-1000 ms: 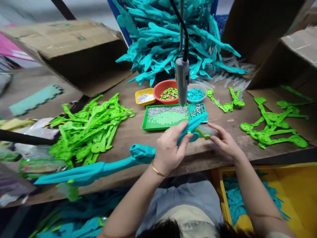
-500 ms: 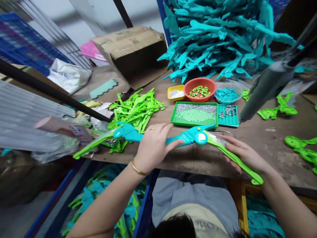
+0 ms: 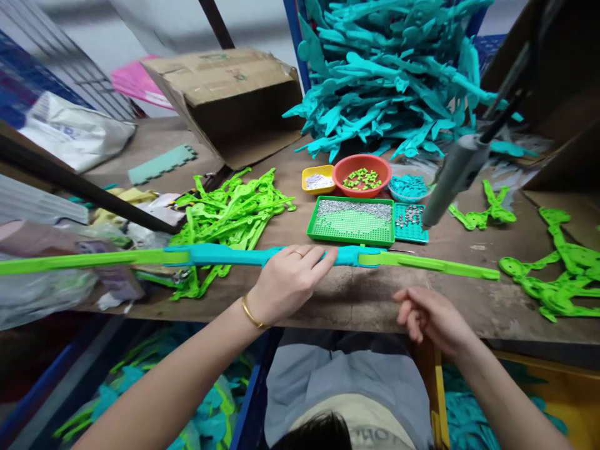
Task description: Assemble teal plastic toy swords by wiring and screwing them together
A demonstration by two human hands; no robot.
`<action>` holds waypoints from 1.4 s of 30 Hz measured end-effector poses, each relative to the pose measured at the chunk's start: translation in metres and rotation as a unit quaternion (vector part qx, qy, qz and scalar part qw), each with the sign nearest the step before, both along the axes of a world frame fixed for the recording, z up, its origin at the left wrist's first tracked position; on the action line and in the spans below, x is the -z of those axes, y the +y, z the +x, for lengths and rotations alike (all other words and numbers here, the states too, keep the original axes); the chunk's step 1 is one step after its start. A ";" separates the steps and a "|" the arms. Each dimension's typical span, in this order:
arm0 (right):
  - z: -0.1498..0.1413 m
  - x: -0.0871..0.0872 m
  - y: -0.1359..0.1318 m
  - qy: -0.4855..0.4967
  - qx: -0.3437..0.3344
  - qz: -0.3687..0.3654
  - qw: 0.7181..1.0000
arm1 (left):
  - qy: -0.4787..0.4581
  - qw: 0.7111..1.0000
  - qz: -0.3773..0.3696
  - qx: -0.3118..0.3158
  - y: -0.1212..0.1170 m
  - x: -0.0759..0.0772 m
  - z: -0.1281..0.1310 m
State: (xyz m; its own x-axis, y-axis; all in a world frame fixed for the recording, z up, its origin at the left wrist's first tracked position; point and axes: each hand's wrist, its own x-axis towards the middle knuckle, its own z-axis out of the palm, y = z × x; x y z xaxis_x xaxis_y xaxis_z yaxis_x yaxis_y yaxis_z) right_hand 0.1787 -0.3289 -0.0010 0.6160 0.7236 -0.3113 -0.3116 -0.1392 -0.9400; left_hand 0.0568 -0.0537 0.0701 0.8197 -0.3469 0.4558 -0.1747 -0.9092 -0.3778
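Note:
A long jointed plastic piece [image 3: 225,255], blue in the middle with a lime-green arm at each end, stretches nearly level above the front of the table, its narrow edge toward me. My left hand [image 3: 288,281] is closed around its blue middle. Below the green arm on the right, my right hand [image 3: 431,315] is apart from the piece, empty, its fingers loosely bent and spread. Past the piece lie a green tray [image 3: 350,241] of small metal pins and a small teal tray [image 3: 411,237] of metal bits. A grey electric screwdriver [image 3: 452,181] hangs tip down to their right.
A red bowl [image 3: 362,191], a yellow dish [image 3: 305,185] and a clear bowl [image 3: 394,187] hold small parts. Lime-green parts [image 3: 234,206] are heaped left; more [image 3: 557,269] lie right. Blue parts [image 3: 384,81] tower behind, beside a cardboard box [image 3: 225,78]. Crates [image 3: 440,406] flank my lap.
My right hand has let go of the green arm and drawn away below it. The piece has turned from its broad side to its edge and levelled out, still in my left hand.

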 end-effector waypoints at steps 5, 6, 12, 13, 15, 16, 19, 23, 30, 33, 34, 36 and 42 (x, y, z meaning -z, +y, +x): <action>-0.019 -0.024 0.011 -0.664 0.061 -0.028 0.745 | 0.011 1.000 0.008 0.006 -0.009 0.003 0.009; -0.015 -0.028 0.017 -0.727 0.061 -0.053 0.682 | 0.014 1.000 0.006 0.009 -0.013 0.005 0.011; 0.018 -0.024 0.041 -0.769 -0.022 -0.155 0.620 | 0.039 0.998 -0.028 0.033 -0.037 0.018 0.030; 0.023 -0.021 0.039 -0.762 -0.035 -0.149 0.629 | 0.040 0.998 -0.034 0.038 -0.039 0.021 0.034; 0.032 -0.016 0.032 -0.752 -0.055 -0.141 0.642 | 0.046 0.997 -0.046 0.046 -0.044 0.028 0.044; 0.036 -0.014 0.027 -0.747 -0.060 -0.143 0.646 | 0.051 0.996 -0.054 0.047 -0.047 0.031 0.050; 0.048 -0.015 0.011 -0.740 -0.067 -0.154 0.651 | 0.052 0.992 -0.100 0.054 -0.060 0.031 0.060; 0.067 -0.020 -0.015 -0.749 -0.081 -0.182 0.632 | -0.050 0.973 -0.193 0.116 -0.054 0.018 0.044; 0.121 -0.008 -0.070 -0.733 -0.102 -0.189 0.646 | -0.496 0.773 -0.362 -0.158 0.064 0.052 -0.042; 0.135 -0.008 -0.082 -0.732 -0.098 -0.197 0.645 | -0.430 0.637 -0.614 -0.182 0.095 0.082 -0.049; 0.135 -0.012 -0.081 -0.738 -0.095 -0.202 0.637 | -0.345 0.597 -0.707 -0.157 0.097 0.089 -0.047; 0.122 -0.026 -0.070 -0.746 -0.073 -0.205 0.630 | -0.170 0.530 -0.826 -0.085 0.094 0.098 -0.037; 0.019 -0.055 0.052 -0.691 -0.048 0.007 0.721 | -0.078 0.480 -0.874 -0.010 0.072 0.108 -0.021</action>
State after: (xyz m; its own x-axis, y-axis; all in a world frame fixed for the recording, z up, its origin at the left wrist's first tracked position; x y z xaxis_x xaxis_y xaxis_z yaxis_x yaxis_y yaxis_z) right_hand 0.1975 -0.2770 0.0539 0.2788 0.7808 0.5591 0.9344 -0.0861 -0.3457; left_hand 0.0362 0.0184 -0.0376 0.7230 0.6845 0.0930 -0.2529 0.1370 0.9578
